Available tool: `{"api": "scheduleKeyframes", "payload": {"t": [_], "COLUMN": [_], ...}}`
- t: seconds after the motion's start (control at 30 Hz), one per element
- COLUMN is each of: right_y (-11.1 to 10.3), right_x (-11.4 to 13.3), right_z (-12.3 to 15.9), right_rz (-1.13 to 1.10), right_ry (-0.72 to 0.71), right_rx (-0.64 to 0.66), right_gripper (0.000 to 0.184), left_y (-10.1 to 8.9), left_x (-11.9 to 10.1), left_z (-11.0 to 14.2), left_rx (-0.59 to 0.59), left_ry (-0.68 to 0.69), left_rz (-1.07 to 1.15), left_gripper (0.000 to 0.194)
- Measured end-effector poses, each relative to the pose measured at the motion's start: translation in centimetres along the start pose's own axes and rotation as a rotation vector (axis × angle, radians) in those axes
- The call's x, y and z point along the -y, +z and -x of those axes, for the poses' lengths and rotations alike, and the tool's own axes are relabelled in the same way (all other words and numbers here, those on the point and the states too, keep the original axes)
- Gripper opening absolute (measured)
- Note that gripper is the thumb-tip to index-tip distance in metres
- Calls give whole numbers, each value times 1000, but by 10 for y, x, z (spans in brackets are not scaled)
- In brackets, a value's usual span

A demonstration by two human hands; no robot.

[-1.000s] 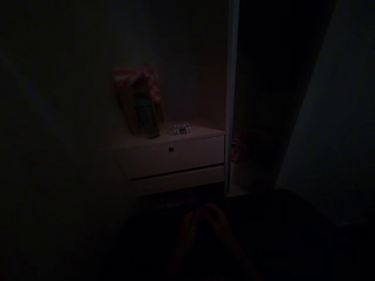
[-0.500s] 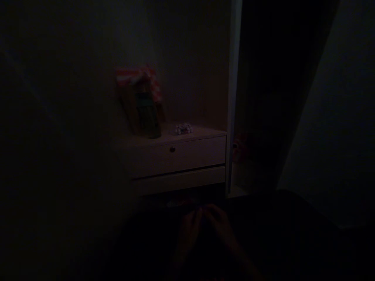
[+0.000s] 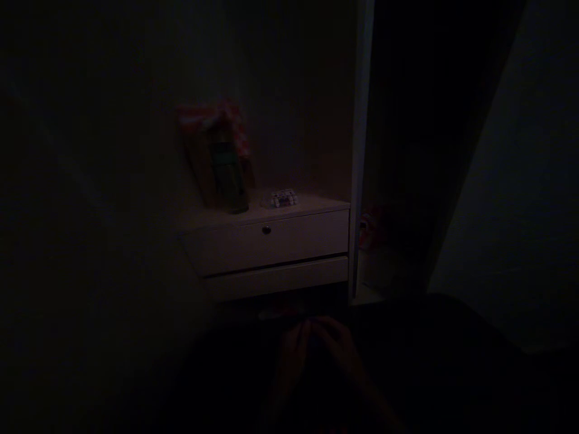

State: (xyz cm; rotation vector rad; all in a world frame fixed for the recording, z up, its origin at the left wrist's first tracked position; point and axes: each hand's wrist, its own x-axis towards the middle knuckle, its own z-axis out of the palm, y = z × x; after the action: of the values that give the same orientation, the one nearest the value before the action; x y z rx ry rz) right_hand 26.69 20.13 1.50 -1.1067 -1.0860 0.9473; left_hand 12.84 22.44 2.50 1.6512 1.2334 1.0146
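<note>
The scene is very dark, and both hands show only dimly at the bottom centre. My left hand (image 3: 293, 351) has its fingers pinched, its fingertips close against those of my right hand (image 3: 337, 340). The right hand's fingers are bent inward and pressed together too. Whatever lies between the fingertips is too dark to make out. Just beyond the hands is a dark gap below a pale drawer unit (image 3: 275, 244), with a faint light-coloured patch (image 3: 275, 313) in it.
On the unit's top stand a bag with a red-and-white pattern (image 3: 203, 117), a green container (image 3: 226, 175) and a small white-and-dark object (image 3: 284, 198). A round dark knob (image 3: 266, 230) marks the upper drawer. A pale upright panel (image 3: 360, 144) divides off a dark space holding something red (image 3: 371, 232).
The two hands stay together in nearly the same place, with only a slight shift of the fingers. The things on the unit have not moved.
</note>
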Motion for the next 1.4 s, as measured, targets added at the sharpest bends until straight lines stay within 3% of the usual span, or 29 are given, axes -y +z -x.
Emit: {"api": "scheduleKeyframes", "payload": {"t": [0.23, 0.4, 0.63, 1.0, 1.4], "right_y": [1, 1, 1, 2, 0], "right_x": [-9, -5, -1, -3, 0], "right_z": [-2, -1, -1, -1, 1], "right_rz": [18, 22, 15, 2, -31], "right_ry": [39, 22, 51, 42, 39], "right_rx": [-64, -13, -5, -10, 26], "right_gripper": [46, 43, 46, 47, 42], "left_y": [-1, -2, -1, -3, -4], "left_x": [-2, -4, 13, -7, 8], "left_z": [-1, 0, -3, 1, 2], "left_rx": [2, -15, -82, -5, -37], "left_ry": [1, -27, -244, -208, -224], "left_rz": [7, 61, 205, 267, 229], "left_gripper": [63, 66, 76, 72, 70]}}
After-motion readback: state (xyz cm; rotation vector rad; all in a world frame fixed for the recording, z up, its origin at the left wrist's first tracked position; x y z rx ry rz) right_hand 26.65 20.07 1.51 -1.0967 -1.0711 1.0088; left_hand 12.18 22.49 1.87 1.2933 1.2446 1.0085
